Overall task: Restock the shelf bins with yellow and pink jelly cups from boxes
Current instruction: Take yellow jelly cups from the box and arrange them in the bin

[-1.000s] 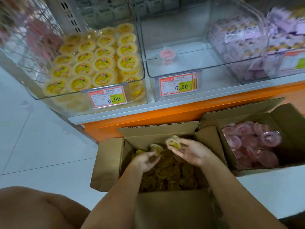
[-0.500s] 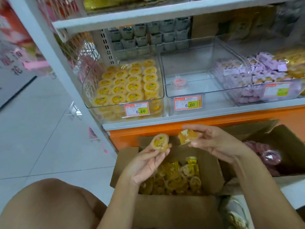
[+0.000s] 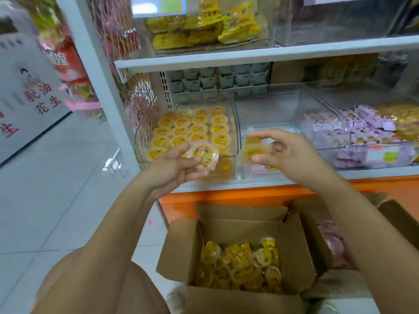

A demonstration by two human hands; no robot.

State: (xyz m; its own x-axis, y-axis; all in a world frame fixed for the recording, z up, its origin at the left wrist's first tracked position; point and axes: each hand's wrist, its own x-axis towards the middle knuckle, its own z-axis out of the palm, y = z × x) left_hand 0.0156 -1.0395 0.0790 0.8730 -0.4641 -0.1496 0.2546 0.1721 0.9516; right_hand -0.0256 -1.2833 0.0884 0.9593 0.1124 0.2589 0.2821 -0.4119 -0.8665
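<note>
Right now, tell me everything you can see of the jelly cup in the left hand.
The yellow jelly cup is small and round, of clear plastic, with yellow filling and a printed film lid. It is tipped so the lid faces the camera. The left hand holds it, thumb on the lid and fingers beneath. It is raised in front of the clear bin of yellow cups, not yet inside. Motion blur hides finer detail.
</note>
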